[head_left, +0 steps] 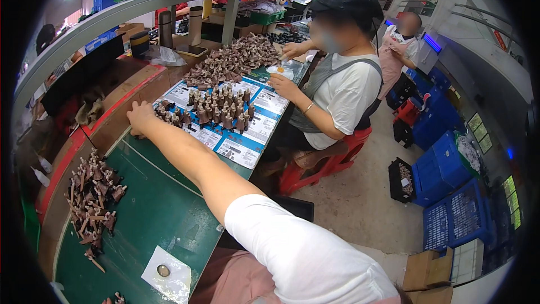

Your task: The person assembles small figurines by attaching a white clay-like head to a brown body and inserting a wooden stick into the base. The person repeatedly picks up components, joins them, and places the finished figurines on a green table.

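My right hand reaches across the table to the left end of rows of small standing figurines, brown-robed with pale heads and dark bases. Its fingers curl downward, closed; whatever they hold is hidden beneath the hand. The figurines stand on blue-and-white printed sheets. Nearer to me, a loose pile of similar brown figurine parts lies on the green tabletop. A small round cap-like piece rests on a white sheet by the near edge. My left hand is out of view.
A large heap of brown parts lies farther along. Beside it a masked co-worker sits on a red stool, both hands over the table. Tall bottles stand behind. Blue crates line the right side; another person stands beyond.
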Motion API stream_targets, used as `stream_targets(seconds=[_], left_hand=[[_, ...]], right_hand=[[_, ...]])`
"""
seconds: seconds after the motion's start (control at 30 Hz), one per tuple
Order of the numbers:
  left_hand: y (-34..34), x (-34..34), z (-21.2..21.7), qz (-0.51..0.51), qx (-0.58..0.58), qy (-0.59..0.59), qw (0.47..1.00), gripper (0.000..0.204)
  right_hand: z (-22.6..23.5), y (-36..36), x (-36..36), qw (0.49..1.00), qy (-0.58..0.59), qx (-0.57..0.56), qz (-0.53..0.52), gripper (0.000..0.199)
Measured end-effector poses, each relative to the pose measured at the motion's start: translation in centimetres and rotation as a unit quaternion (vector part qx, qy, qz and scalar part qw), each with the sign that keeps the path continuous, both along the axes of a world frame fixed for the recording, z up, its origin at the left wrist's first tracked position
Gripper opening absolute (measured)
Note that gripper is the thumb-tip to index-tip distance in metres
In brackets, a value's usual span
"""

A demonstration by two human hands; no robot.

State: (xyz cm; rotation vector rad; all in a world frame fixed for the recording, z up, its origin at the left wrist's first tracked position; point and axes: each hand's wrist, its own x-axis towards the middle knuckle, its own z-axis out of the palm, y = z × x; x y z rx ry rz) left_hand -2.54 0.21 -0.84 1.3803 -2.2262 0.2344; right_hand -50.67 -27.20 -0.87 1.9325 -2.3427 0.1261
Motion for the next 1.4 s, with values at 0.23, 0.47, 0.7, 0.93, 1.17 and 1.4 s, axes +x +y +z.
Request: stream_targets(seconds=[0.23, 0.47, 0.7, 0.93, 1.17, 1.4], left_hand=[[-0.7, 1.5, -2.8, 0.010, 0.058, 0.116, 0.992, 0.029], [-0.1, 0.7, -2.1, 0.012, 0.059, 0.168, 0.984, 0.030], [0.5, 0.6, -1.8, 0.026, 0.036, 0.133, 0.990, 0.029], [0.7, 0.6, -1.7, 0.031, 0.049, 0.133, 0.989, 0.029], [0.6, 1.1, -1.9, 0.041, 0.062, 0.138, 0.988, 0.030], [0.2, 1.3, -2.3, 0.041, 0.088, 0.154, 0.983, 0.030]], right_hand=[[2.5, 1.5, 0.9, 0.996, 0.040, 0.042, 0.065, 0.039], [2.7, 3.2, 0.1, 0.970, 0.000, 0.121, 0.209, 0.050], [2.7, 10.7, 0.0, 0.932, 0.030, 0.095, 0.347, 0.043], [4.8, 18.3, -0.5, 0.903, 0.030, 0.120, 0.411, 0.039], [3.9, 20.7, -0.3, 0.920, -0.305, -0.216, 0.121, 0.023], [0.1, 19.7, 3.3, 0.938, -0.006, -0.307, 0.162, 0.011]])
